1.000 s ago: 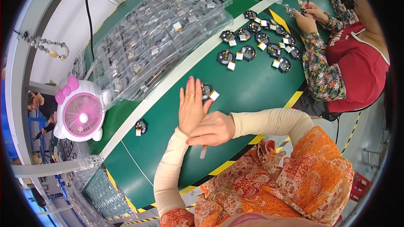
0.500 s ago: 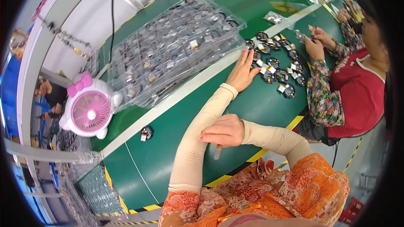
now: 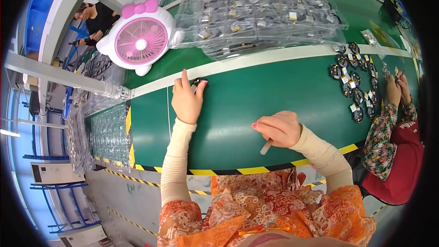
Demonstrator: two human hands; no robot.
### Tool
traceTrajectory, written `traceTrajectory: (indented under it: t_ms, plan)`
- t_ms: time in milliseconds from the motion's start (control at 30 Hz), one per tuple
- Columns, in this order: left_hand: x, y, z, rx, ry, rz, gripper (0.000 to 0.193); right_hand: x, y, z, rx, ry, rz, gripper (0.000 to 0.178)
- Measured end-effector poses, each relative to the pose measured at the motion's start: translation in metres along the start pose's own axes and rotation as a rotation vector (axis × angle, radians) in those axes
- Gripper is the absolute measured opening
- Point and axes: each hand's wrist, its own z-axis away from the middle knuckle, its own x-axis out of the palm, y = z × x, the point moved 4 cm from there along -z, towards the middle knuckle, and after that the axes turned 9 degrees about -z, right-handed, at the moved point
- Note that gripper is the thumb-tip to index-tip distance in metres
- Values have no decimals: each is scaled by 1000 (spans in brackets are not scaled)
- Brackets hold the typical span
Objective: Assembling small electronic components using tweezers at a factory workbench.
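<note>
My left hand (image 3: 186, 103) reaches to the green table's back strip, fingers stretched and thumb spread. A small round black part (image 3: 197, 82) lies between its thumb and fingers, partly hidden by the hand. Above the table, farther right, my right hand (image 3: 280, 129) is closed with its fingers curled. From under its fingers sticks the end of a thin, flat, pale strip-like tool (image 3: 266, 147). A cluster of similar round black parts (image 3: 352, 80) with white and yellow tags lies on the right side of the table.
Stacked clear plastic trays (image 3: 256, 18) full of parts stand behind the white rail (image 3: 274, 58). A pink and white fan (image 3: 141, 44) is beside them. Empty-looking clear trays (image 3: 109, 135) lie at the left. A co-worker's hands (image 3: 397, 89) work at the far right.
My left hand has moved from the cluster of parts to the single part at the left. My right hand keeps the strip-like tool. The view has swung left.
</note>
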Motion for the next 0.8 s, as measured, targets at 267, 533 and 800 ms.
traceTrajectory:
  t_ms: [267,533,800]
  plan:
    - [49,-16,6,-208,-551,759,31,22,6,1,97,-14,-10,46]
    - [12,74,47,-548,-1024,1815,29,28,22,4,410,-47,176,38]
    - [15,75,59,-520,-1140,1784,33,22,34,12,435,43,133,25]
